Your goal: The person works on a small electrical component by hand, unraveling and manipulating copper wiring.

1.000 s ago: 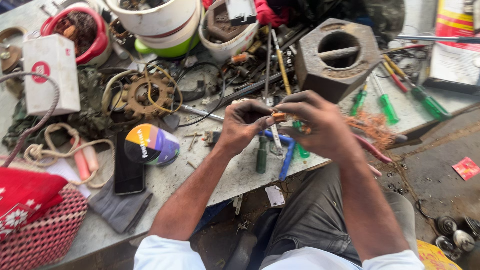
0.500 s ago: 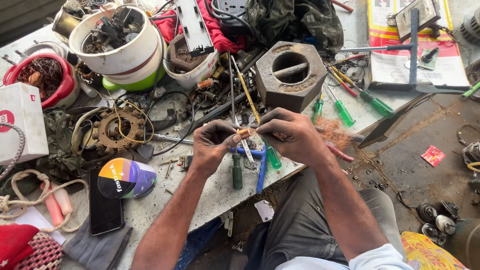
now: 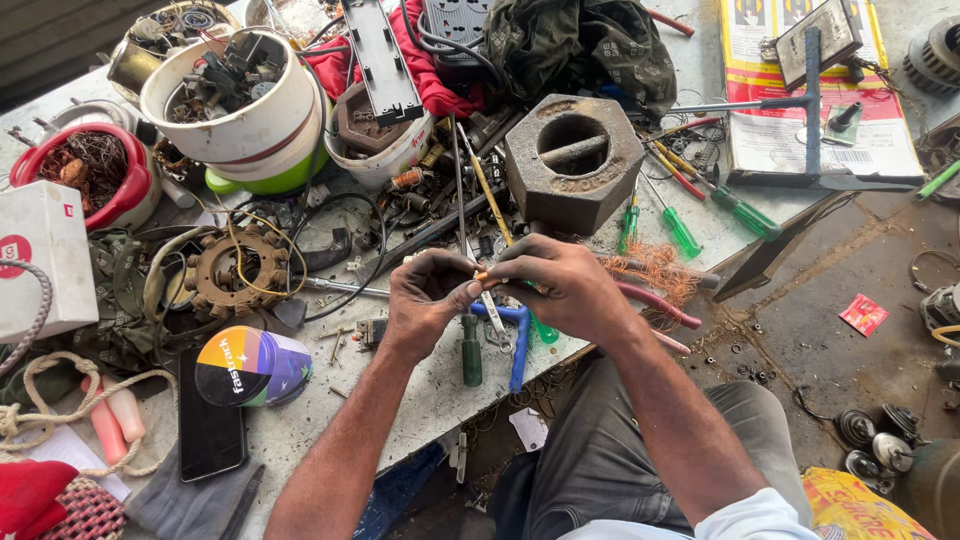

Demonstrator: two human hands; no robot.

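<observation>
My left hand (image 3: 428, 305) and my right hand (image 3: 565, 290) meet above the front edge of a cluttered grey workbench (image 3: 420, 395). Between their fingertips they pinch a small orange-tipped piece with a thin wire (image 3: 484, 276); its exact shape is too small to make out. Directly below the hands lie a dark green-handled screwdriver (image 3: 471, 350), blue-handled pliers (image 3: 516, 340) and red-handled pliers (image 3: 655, 305). A tuft of loose copper wire (image 3: 655, 268) sits just right of my right hand.
A heavy hexagonal iron weight (image 3: 572, 160) stands behind the hands. Green screwdrivers (image 3: 683, 232), a rusty stator ring (image 3: 228, 272), stacked white tubs of parts (image 3: 235, 105), a red bowl (image 3: 85, 175), a black phone (image 3: 208, 425), a colourful tape roll (image 3: 250, 365) and a white box (image 3: 40, 255) crowd the bench.
The view has tilted and shifted, so the bench appears lower and to the right. Both hands stay together on the small piece, fingers working at it.
</observation>
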